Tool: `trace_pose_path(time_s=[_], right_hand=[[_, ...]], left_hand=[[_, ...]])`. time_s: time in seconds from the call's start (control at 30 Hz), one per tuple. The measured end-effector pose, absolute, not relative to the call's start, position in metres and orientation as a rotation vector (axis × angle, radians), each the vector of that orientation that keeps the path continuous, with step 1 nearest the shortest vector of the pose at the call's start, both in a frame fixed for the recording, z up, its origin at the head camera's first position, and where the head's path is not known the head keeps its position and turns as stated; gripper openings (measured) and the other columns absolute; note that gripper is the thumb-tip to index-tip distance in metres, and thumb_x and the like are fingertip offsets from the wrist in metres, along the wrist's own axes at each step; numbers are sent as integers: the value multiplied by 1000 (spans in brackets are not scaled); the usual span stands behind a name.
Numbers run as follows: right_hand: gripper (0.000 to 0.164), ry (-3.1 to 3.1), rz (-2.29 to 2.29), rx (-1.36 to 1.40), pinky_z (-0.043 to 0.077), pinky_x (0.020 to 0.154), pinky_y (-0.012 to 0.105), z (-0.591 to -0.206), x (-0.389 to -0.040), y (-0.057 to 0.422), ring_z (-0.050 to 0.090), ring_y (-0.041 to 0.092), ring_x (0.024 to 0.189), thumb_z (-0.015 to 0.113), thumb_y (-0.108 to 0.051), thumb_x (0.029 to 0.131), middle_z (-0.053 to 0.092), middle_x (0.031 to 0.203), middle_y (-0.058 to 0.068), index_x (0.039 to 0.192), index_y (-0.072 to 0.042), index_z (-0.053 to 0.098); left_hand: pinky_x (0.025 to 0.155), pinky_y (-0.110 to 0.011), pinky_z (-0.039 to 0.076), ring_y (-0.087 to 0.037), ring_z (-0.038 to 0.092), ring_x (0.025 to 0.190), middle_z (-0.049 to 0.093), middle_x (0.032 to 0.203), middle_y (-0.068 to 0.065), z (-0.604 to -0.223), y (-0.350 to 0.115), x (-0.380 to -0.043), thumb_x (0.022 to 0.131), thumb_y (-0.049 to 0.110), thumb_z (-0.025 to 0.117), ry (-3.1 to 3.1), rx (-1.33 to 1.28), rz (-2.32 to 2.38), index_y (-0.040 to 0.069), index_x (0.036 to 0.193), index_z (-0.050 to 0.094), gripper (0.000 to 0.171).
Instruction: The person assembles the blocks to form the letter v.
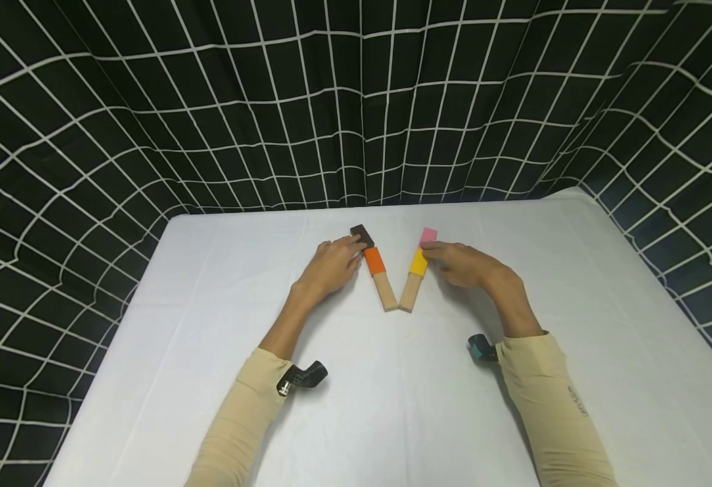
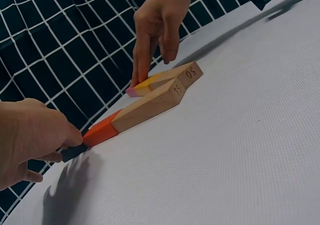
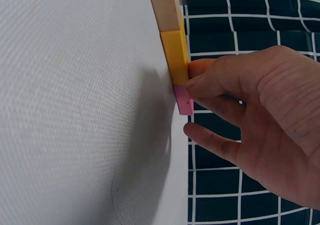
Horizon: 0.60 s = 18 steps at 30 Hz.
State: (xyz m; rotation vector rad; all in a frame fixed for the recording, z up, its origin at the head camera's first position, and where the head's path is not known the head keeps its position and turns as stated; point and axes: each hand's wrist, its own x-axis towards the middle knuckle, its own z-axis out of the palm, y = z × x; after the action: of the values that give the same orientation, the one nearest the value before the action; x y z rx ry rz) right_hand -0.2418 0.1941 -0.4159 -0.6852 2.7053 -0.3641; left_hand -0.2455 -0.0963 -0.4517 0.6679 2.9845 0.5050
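Note:
Two slanted rows of blocks form a V on the white table, near ends meeting. The left row has a plain wooden block [image 1: 385,292], an orange block [image 1: 374,261] and a black block [image 1: 362,235]. My left hand [image 1: 333,265] touches the black block near the orange one, other fingers loose. The right row has a plain wooden block [image 1: 411,292], a yellow block [image 1: 418,264] and a pink block [image 1: 429,235]. My right hand [image 1: 462,262] rests its fingertips where yellow and pink meet; in the right wrist view its lower fingers [image 3: 212,140] stand apart from the blocks.
A white cloth [image 1: 356,419] covers the table. Dark curtains with a white grid [image 1: 356,101] stand behind it and at both sides. A black wrist camera [image 1: 310,375] sticks out from the left sleeve, another camera [image 1: 482,347] from the right. Numbers mark the wooden blocks' ends.

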Motion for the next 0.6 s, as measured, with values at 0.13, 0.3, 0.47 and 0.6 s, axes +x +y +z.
trace_pose_path(time_s=[0.13, 0.3, 0.47, 0.6], right_hand=[[53, 2703, -369, -697, 34, 126, 58, -416, -241, 194, 38, 43, 155, 53, 9, 99, 44, 164, 19, 151, -1, 54], [52, 2706, -350, -699, 35, 125, 57, -415, -241, 194, 39, 42, 154, 55, 7, 99, 45, 164, 18, 151, -1, 54], [52, 2708, -357, -706, 35, 125, 58, -413, -241, 194, 39, 44, 154, 54, 8, 99, 45, 163, 19, 151, -1, 54], [52, 2703, -376, -714, 35, 126, 58, -414, -241, 194, 39, 43, 154, 54, 8, 100, 45, 163, 20, 151, 0, 53]], left_hand=[[127, -58, 35, -25, 43, 155, 48, 164, -7, -452, -96, -246, 110, 21, 48, 2964, 677, 508, 12, 150, 57, 42], [127, -59, 36, -25, 44, 154, 50, 163, -6, -452, -95, -246, 110, 19, 48, 2965, 681, 532, 12, 149, 58, 41], [126, -58, 37, -26, 45, 154, 50, 162, -6, -451, -95, -246, 110, 19, 48, 2975, 678, 537, 13, 148, 59, 41], [127, -58, 36, -26, 44, 154, 49, 163, -6, -452, -96, -246, 110, 19, 47, 2970, 674, 534, 14, 149, 58, 41]])
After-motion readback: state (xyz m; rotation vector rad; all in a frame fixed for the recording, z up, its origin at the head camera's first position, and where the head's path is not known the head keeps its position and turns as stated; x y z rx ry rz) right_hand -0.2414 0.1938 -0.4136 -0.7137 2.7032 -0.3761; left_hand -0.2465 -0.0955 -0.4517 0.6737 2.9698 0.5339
